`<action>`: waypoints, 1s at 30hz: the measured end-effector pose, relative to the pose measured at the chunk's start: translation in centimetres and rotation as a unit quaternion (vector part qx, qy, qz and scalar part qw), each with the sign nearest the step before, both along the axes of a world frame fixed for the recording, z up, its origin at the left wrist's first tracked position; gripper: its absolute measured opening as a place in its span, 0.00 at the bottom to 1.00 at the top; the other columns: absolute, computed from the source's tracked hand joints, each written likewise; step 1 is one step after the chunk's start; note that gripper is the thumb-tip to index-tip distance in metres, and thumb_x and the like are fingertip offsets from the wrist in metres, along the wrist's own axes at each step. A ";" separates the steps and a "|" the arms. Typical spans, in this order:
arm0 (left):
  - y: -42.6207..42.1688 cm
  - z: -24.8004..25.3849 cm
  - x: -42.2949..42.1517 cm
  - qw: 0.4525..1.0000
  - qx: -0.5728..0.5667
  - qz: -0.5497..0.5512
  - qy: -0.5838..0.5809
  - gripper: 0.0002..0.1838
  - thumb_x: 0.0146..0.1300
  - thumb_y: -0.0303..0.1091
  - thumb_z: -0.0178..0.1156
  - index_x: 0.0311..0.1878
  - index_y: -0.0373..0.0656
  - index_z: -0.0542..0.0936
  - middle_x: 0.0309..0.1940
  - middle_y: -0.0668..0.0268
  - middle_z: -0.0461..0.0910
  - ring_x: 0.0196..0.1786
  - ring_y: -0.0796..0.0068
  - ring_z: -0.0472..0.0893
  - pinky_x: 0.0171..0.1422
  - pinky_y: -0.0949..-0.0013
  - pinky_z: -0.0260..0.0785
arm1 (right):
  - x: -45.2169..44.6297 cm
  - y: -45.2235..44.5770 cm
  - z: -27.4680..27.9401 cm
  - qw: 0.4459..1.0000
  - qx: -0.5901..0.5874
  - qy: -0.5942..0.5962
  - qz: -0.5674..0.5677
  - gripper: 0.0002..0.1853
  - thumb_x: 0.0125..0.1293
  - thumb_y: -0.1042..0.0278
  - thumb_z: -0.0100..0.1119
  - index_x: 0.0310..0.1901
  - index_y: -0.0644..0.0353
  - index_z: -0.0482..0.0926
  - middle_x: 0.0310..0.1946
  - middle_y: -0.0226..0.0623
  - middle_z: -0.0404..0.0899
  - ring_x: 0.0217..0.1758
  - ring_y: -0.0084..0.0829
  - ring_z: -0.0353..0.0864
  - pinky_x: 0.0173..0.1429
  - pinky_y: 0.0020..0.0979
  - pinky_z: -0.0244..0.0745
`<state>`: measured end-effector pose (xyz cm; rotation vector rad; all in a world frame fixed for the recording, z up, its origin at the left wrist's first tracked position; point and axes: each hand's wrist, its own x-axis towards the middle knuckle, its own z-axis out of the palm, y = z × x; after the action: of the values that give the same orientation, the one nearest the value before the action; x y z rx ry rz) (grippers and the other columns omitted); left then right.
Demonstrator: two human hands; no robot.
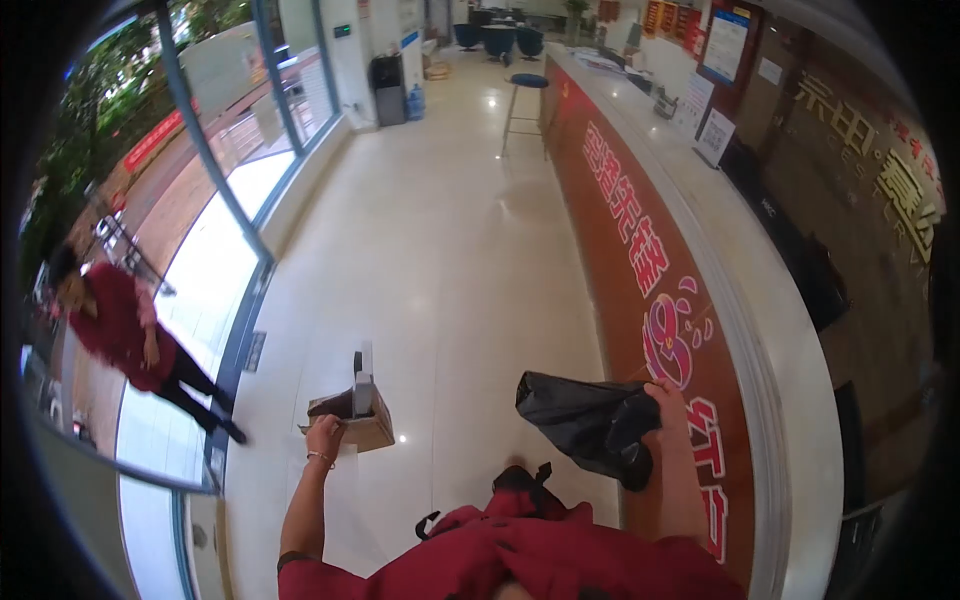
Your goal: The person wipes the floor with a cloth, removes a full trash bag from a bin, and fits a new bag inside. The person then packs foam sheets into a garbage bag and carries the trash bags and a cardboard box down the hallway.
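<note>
Lobby with glossy pale tile floor [400, 260], one thing in each hand.
Nearest, along the bottom: dark red clothing [560, 545] of the camera wearer. Just ahead, in right hand [664, 392], thumb and fingers pinching one end: black bag [575, 420], limp, sagging toward lower right, in front of the desk's red front. Well apart to the left, in left hand [323, 438], fingers closed on near edge: cardboard box [372, 433], open-topped, grey piece [362, 390] sticking up out of it; cannot tell whether touching floor. Farther left, by glass doorway: person [125, 325] in red top. Along the right: long desk [715, 210], pale top. Beyond: tall stool [528, 80] beside desk, blue water bottle [415, 103], blue chairs [500, 42] at far end.
</note>
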<state>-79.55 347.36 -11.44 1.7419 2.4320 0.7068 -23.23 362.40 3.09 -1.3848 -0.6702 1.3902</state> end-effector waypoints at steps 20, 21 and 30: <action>67.5 -0.1 -19.8 0.995 0.075 0.062 0.002 0.06 0.47 0.32 0.60 0.29 0.44 0.74 0.28 0.58 0.73 0.33 0.54 0.73 0.35 0.59 0.65 | -21.8 74.7 -1.5 0.994 0.023 -0.035 0.104 0.08 0.51 0.67 0.59 0.31 0.59 0.73 0.26 0.28 0.71 0.28 0.22 0.70 0.35 0.23 0.67; 71.8 -0.5 -21.4 0.995 0.085 0.056 0.013 0.06 0.47 0.31 0.60 0.29 0.44 0.74 0.27 0.59 0.73 0.33 0.55 0.73 0.35 0.59 0.65 | -22.3 78.0 -1.8 0.996 0.002 -0.044 0.081 0.08 0.51 0.67 0.59 0.31 0.59 0.72 0.25 0.28 0.71 0.28 0.22 0.70 0.34 0.23 0.67; 111.3 -0.2 -29.8 0.999 0.012 -0.028 0.025 0.07 0.46 0.33 0.61 0.30 0.47 0.75 0.28 0.61 0.73 0.33 0.56 0.74 0.35 0.59 0.65 | -28.3 104.5 -3.9 0.999 -0.021 0.045 -0.016 0.05 0.51 0.70 0.58 0.29 0.56 0.72 0.24 0.27 0.72 0.28 0.21 0.71 0.34 0.24 0.68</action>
<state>-109.32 458.67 -11.65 1.8492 2.4055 0.6978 -51.49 466.89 -0.84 -1.3517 -0.5609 1.4391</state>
